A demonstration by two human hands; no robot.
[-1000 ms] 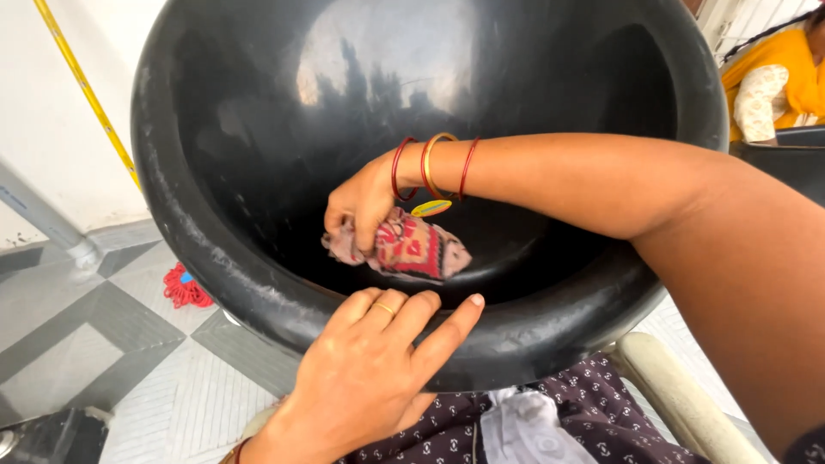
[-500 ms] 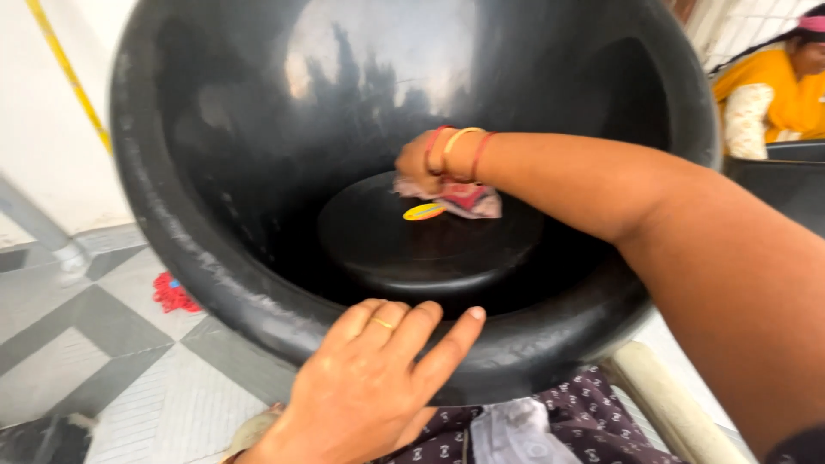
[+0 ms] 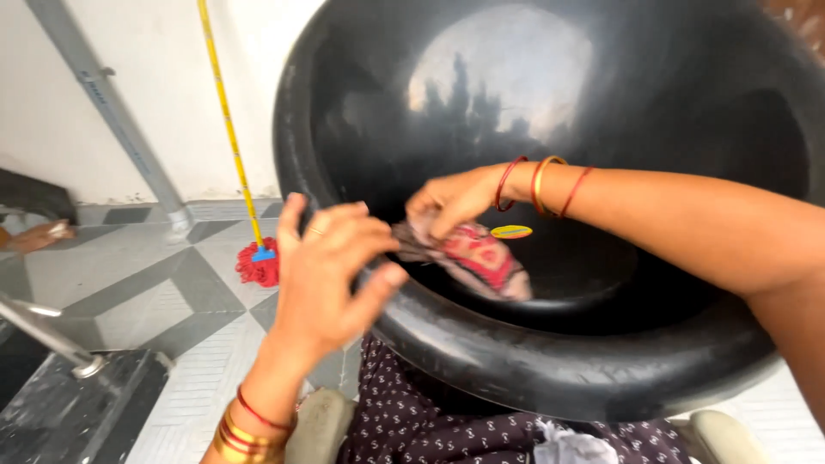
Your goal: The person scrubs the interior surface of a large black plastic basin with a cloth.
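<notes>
Inside, a crumpled red patterned cloth point(image 3: 471, 256) is pinched by the right hand point(image 3: 451, 202), its fingers closed on the fabric against the glossy curved wall of the big black tub point(image 3: 550, 361). Just beside those fingers, the thick rounded rim is clasped by the left hand point(image 3: 331, 275). A small yellow oval sticker point(image 3: 511, 231) is seen nearby.

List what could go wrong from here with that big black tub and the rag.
The black tub lies tilted on the person's lap, steadied only by the left hand hooked over its rim; if that grip loosens, it may roll off toward the tiled floor.
The right hand pinches just a corner of the red patterned cloth, so the cloth could slip down into the tub.
</notes>
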